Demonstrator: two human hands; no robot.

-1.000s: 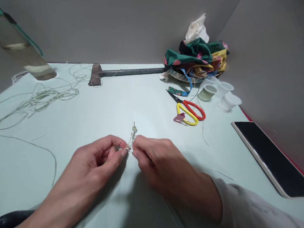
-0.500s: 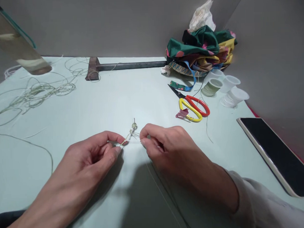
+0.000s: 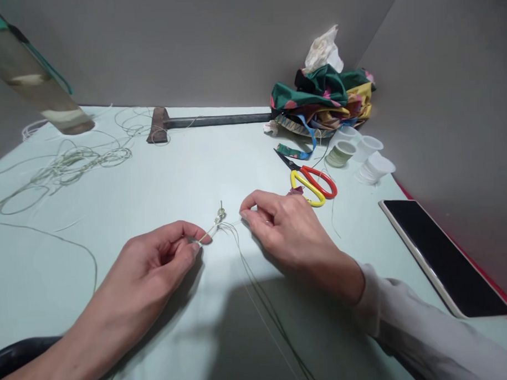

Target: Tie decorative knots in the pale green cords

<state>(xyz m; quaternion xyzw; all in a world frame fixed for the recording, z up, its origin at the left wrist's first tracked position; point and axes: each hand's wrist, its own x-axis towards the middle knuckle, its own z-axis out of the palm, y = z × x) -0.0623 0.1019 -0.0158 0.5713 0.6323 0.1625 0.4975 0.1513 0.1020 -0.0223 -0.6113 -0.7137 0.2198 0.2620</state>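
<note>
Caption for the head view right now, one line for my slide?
Left hand pinches a knotted cord; right hand sits beside its loose strands on a pale green table.

Knotted pale green cord, thin tails trailing

Pale green tabletop carries loose coiled cord, red-and-yellow-handled scissors and a phone. Plastic cups and bunched fabric sit back right.

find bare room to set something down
The widest bare patch of tabletop lies between the loose cord, the metal bar and the scissors. A smaller one lies between scissors and phone. Crowded: the plastic cups and fabric pile.
</note>
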